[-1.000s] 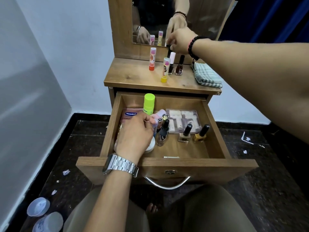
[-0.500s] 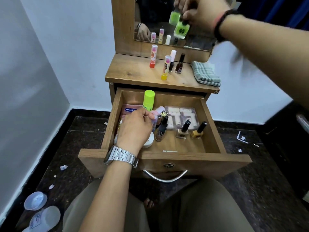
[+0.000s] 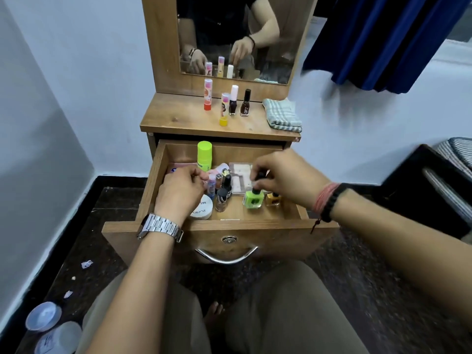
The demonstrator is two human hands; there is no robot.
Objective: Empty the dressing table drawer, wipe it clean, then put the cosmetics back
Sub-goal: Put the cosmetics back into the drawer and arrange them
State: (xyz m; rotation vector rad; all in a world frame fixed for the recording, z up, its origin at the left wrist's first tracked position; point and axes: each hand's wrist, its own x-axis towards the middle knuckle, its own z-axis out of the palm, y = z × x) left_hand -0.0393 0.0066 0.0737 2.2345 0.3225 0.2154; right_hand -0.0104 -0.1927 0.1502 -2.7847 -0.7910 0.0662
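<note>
My knees sit at six o'clock, and just beyond them the open drawer (image 3: 163, 159) juts toward me. My left hand (image 3: 180, 191), a steel watch (image 3: 161, 227) on its wrist, rests inside the drawer at about ten o'clock, fingers curled loosely; I cannot tell whether it holds anything. It partly covers a round white jar (image 3: 203, 209). My right hand (image 3: 283, 175), at two o'clock, pinches the black cap of a green nail polish bottle (image 3: 253, 199), which stands upright on the drawer floor. Touching that bottle's right side is a yellow polish bottle (image 3: 274, 199). Between my hands stand small dark-capped bottles (image 3: 224, 190); a lime-capped tube (image 3: 204, 155) rises at the back. Farther off, at twelve o'clock on the tabletop (image 3: 178, 118), four slim cosmetics stand upright beside a folded striped cloth (image 3: 282, 113), under the mirror (image 3: 275, 26).
</note>
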